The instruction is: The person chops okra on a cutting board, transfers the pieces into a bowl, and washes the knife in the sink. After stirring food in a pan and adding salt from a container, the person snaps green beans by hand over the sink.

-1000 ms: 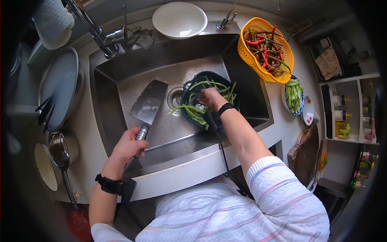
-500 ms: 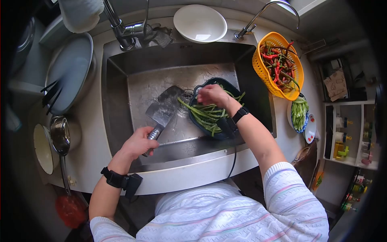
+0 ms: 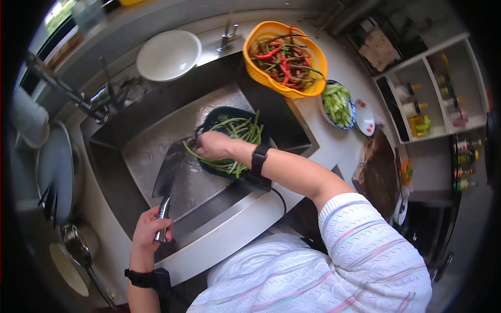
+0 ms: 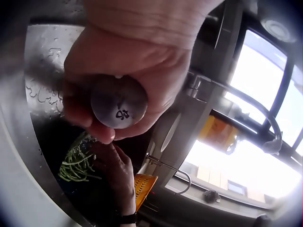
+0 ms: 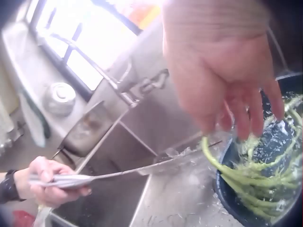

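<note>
My left hand [image 3: 148, 229] grips a cleaver [image 3: 168, 169] by its round metal handle, whose butt end [image 4: 119, 101] faces the left wrist camera. The wide blade hangs inside the sink, beside a dark basin [image 5: 222, 189]. Long green beans [image 3: 242, 130] lie in the basin in water, some hanging over the rim. My right hand [image 3: 214, 145] hovers at the basin's left side, near the blade's far end. In the right wrist view its fingers [image 5: 255, 113] hang loosely, apart from one another, and a bean's end shows just under the thumb. Drops splash along the blade.
A yellow basket [image 3: 249, 57] of red chillies stands at the sink's back right corner, with a bowl of sliced greens [image 3: 338, 104] beyond it. Behind the sink are a white bowl [image 3: 169, 55] and taps. Pans and a ladle [image 3: 78, 248] stand at left.
The head view has turned and shifted. My right hand has gone from over the basin to its left side by the blade. The cleaver, still in my left hand, has swung in angle.
</note>
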`<state>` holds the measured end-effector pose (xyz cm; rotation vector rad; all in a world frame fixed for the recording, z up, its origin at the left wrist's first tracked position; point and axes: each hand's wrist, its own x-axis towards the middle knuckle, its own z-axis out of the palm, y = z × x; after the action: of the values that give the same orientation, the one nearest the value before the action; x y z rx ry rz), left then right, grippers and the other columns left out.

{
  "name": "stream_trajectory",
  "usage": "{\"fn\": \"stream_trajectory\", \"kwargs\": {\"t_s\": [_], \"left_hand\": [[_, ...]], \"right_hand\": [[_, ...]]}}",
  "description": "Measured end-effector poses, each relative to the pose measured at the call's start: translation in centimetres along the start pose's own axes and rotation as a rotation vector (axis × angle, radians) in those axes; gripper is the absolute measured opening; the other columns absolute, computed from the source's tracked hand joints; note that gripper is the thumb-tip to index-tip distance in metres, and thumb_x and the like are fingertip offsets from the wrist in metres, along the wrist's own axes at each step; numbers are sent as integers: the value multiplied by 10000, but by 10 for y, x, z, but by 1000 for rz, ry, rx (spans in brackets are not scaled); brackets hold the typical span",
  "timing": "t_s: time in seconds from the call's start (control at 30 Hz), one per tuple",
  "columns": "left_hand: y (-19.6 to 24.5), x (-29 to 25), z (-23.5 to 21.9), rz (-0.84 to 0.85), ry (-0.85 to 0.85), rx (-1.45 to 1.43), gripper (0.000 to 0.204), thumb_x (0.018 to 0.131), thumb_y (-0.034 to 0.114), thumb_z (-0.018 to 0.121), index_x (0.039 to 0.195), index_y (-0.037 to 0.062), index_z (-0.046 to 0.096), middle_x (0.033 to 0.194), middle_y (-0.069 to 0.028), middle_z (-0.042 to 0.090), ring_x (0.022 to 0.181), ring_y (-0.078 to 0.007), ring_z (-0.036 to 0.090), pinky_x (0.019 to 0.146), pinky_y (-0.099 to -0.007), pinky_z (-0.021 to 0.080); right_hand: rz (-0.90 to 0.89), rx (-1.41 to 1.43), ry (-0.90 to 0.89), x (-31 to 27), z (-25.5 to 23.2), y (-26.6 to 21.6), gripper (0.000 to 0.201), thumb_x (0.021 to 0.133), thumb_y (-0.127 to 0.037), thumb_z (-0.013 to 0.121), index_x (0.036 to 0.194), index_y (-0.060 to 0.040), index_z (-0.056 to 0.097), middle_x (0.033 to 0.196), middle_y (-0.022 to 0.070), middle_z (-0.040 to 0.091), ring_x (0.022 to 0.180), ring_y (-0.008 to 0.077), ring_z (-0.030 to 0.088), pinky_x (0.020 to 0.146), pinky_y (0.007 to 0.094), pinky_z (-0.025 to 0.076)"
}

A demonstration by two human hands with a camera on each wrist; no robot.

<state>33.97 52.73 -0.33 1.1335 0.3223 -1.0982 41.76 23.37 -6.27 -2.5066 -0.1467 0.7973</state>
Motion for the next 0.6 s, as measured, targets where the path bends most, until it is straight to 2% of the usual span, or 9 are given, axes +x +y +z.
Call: {"fn": "stream_trajectory", "kwargs": {"t_s": [0.03,0.07,0.13,0.2,0.23,0.33,0.43,0.53,0.6], "left_hand": [[-4,-3,2,35,-67,-158,306,706,3,607,992,-18,501,673,-109,574,474,-179,572,430,-283,466],[-8,-5,4,62,-127,-321,316,703,13,606,997,-15,494,680,-120,580,478,-191,576,437,-293,474],[-11,-7,16,86,-194,-361,345,694,25,612,1015,-17,491,695,-133,589,489,-209,585,452,-306,487],[-13,-2,30,108,-260,-409,375,685,38,618,1032,-20,489,710,-146,598,501,-227,595,468,-320,501],[-16,4,36,131,-287,-285,386,679,57,626,1032,-23,492,730,-144,605,522,-234,606,492,-339,515],[-12,10,59,132,-357,-50,411,670,95,661,1027,-31,502,782,-153,626,591,-251,633,562,-355,540],[-6,11,88,165,-388,138,330,736,114,701,983,-45,549,821,-136,641,716,-218,644,664,-302,526],[-2,22,105,97,-445,465,307,769,103,700,997,-45,558,834,-108,643,726,-185,633,675,-289,519],[-1,21,121,83,-468,516,276,786,94,692,1000,-42,581,821,-74,638,732,-138,610,683,-266,501]], "right_hand": [[-40,227,-115,-16,-10,-18,391,821,-341,563,981,11,629,819,145,668,778,251,650,688,373,495],[62,584,-270,-35,-8,-34,486,854,-439,525,996,16,620,842,106,675,781,203,653,617,346,489],[32,648,-415,-58,-1,-62,575,859,-533,486,1090,-14,577,916,97,665,824,181,643,581,322,471],[-13,728,-414,-74,11,-84,600,801,-584,524,1042,-40,599,925,90,627,845,188,602,566,330,455],[-42,763,-409,-84,10,-93,574,791,-568,541,977,-31,621,876,77,626,795,189,596,557,323,441],[59,863,-186,-91,26,-105,353,802,-268,575,911,67,605,764,156,610,712,258,608,582,386,463],[66,823,-40,-108,24,-94,254,788,-118,525,880,114,573,759,223,607,705,302,620,622,398,475],[-99,662,195,-129,20,-70,220,770,-60,483,864,127,551,777,262,614,711,353,630,632,403,488],[-116,506,280,-155,13,-56,185,746,-48,503,857,93,546,756,240,620,693,372,628,635,416,501]]}}
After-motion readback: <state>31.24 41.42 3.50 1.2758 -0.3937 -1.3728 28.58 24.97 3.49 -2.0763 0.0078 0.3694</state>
